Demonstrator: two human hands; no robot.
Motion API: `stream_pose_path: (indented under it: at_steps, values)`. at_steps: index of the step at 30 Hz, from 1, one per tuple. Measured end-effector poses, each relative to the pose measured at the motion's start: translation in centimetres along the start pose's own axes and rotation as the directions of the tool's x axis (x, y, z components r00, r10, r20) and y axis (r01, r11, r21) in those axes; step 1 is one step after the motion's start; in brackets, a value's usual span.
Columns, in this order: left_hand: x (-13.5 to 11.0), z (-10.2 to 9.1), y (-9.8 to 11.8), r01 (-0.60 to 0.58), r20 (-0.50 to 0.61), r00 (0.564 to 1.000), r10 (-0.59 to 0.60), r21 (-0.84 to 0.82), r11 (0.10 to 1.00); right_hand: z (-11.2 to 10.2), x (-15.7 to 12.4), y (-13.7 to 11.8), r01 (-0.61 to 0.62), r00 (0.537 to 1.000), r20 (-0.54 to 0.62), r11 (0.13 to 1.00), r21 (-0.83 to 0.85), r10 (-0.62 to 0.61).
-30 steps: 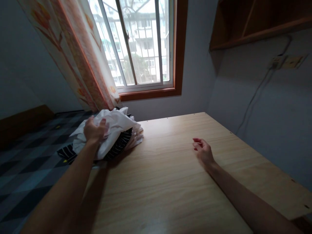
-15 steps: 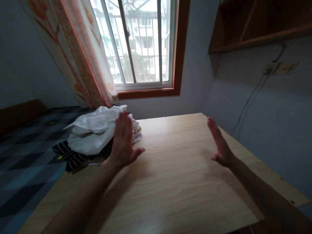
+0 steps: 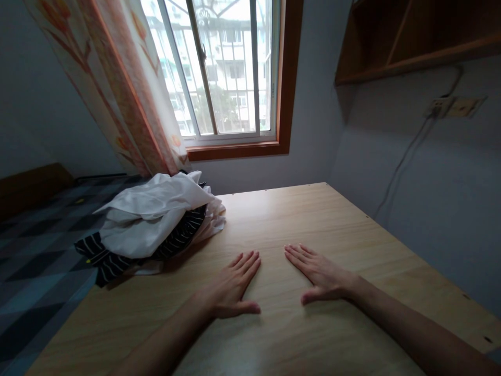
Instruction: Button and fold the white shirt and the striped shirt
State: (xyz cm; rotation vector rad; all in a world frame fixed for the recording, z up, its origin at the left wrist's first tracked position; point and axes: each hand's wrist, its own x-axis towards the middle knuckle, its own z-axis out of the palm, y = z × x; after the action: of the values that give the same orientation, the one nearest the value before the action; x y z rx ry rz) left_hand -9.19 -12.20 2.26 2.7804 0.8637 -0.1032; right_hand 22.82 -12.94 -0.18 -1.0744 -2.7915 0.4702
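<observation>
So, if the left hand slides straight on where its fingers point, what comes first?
Likely nothing: the left hand points far-right, away from the clothes pile, just past the right hand. Only bare table up to its far edge, though depth is unclear.

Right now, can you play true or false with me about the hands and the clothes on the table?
The left hand and the right hand lie flat on the wooden table. True.
A dark striped garment lies under the white garment. True.
The left hand grabs the white garment. False: it touches only the table, apart from that garment.
The right hand holds a cup. False: it is empty, palm down.
A flowered curtain hangs left of the window. True.
</observation>
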Motion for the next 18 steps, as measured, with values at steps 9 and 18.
stream_pose_path:
  at_steps: [9,18]
  values:
    - [-0.02,0.10,-0.21,-0.013,-0.011,1.000,0.013,0.001,1.000,0.40,-0.06,0.24,-0.002,1.000,-0.016,1.000,0.011,0.002]
    - [-0.04,-0.04,-0.06,-0.005,-0.017,1.000,0.005,0.000,1.000,0.41,-0.04,0.10,0.011,0.999,-0.043,1.000,0.013,-0.010]
